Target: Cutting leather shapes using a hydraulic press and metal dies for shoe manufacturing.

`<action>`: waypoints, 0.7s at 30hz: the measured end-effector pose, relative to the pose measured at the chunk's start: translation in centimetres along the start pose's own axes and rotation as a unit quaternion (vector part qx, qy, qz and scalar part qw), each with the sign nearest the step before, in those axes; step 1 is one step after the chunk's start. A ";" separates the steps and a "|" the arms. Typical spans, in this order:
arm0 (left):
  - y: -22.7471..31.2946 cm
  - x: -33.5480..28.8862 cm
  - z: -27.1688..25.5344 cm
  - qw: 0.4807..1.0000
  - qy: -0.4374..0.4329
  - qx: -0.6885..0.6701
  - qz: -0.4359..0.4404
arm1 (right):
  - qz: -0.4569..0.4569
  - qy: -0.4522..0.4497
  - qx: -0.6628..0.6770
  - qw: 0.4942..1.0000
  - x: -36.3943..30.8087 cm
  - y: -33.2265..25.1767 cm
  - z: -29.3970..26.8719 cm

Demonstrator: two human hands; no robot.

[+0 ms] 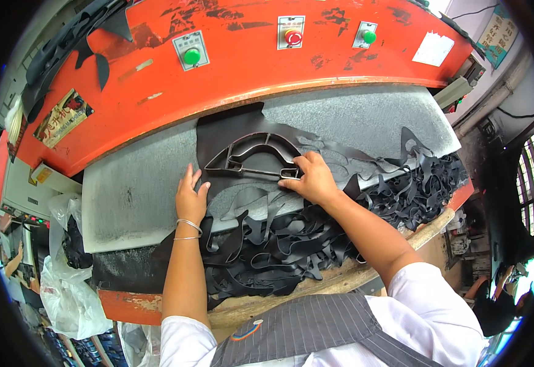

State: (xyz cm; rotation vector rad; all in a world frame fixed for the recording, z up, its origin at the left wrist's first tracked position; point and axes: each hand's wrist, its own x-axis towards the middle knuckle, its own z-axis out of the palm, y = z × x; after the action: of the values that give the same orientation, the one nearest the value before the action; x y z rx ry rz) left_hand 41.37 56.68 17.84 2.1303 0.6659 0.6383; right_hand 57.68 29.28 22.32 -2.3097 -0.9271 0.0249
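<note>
A curved metal cutting die (256, 154) lies on a sheet of dark leather-like material (221, 129) in the middle of the grey cutting board (138, 177). My right hand (313, 179) grips the die's right end between thumb and fingers. Just left of the die, my left hand (191, 194) rests on the sheet's edge with its fingers stretched out, holding nothing. Cut-out curved gaps and thin strips of the sheet (340, 150) spread to the right of the die.
An orange machine beam (242, 52) spans the back, carrying a green button (191, 56), a red button (294, 38) and another green button (369, 37). Dark scraps (279, 248) pile along the near edge. Clear plastic bags (71, 293) hang at the left.
</note>
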 end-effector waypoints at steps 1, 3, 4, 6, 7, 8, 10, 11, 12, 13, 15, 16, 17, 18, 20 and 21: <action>-0.4 0.2 -0.4 0.997 -0.008 0.063 0.049 | -0.020 0.014 -0.005 1.000 0.2 0.0 0.6; -0.7 0.4 -0.6 0.988 -0.016 0.121 0.095 | -0.040 0.024 -0.017 0.999 0.2 0.3 1.4; -0.6 0.4 -0.6 0.988 -0.036 0.124 0.086 | -0.060 0.039 -0.028 0.997 0.2 0.5 1.6; -0.1 0.3 -0.7 0.988 -0.054 0.126 0.075 | -0.054 0.011 -0.015 0.998 0.2 0.8 0.9; -0.2 0.2 -1.1 0.988 -0.049 0.124 0.074 | -0.039 -0.016 -0.013 0.999 -0.1 0.2 0.1; -0.2 0.1 -1.3 0.989 -0.044 0.123 0.073 | -0.023 -0.042 -0.010 0.999 -0.4 0.1 -0.5; -0.5 -0.7 -0.7 0.987 -0.029 0.133 0.079 | -0.024 -0.062 -0.026 0.997 -1.8 2.6 -0.7; -1.1 -1.0 0.1 0.986 -0.016 0.145 0.084 | -0.037 -0.073 -0.054 0.995 -2.6 4.1 -0.5; -1.0 -1.1 0.2 0.986 -0.019 0.145 0.084 | -0.053 -0.081 -0.080 0.992 -3.0 4.4 -0.8; -0.9 -1.2 0.2 0.984 -0.016 0.153 0.092 | -0.057 -0.080 -0.058 0.993 -3.1 4.8 -0.9; -0.9 -1.4 0.2 0.981 -0.017 0.165 0.099 | -0.052 -0.078 -0.050 0.994 -2.7 5.0 -0.7; -0.9 -1.5 0.1 0.983 -0.011 0.156 0.095 | -0.049 -0.074 -0.044 0.995 -2.5 4.8 -0.5; -0.9 -1.7 0.0 0.985 -0.006 0.147 0.091 | -0.043 -0.057 -0.060 0.996 -2.7 4.6 -0.2; -0.5 -1.6 0.1 0.985 -0.010 0.149 0.091 | -0.039 -0.058 -0.058 0.996 -2.5 4.8 -0.2; 0.5 -1.7 0.6 0.986 0.006 0.143 0.081 | -0.082 -0.028 -0.058 0.995 -2.0 5.3 -0.4; 0.5 -1.6 0.7 0.986 0.003 0.146 0.080 | -0.089 -0.018 -0.060 0.994 -1.8 5.1 -0.6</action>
State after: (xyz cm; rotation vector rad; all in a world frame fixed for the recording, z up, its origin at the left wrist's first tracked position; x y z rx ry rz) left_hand 40.75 55.05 17.51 2.4751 0.6257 0.6659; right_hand 59.63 25.03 19.49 -2.3340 -1.1778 -0.0666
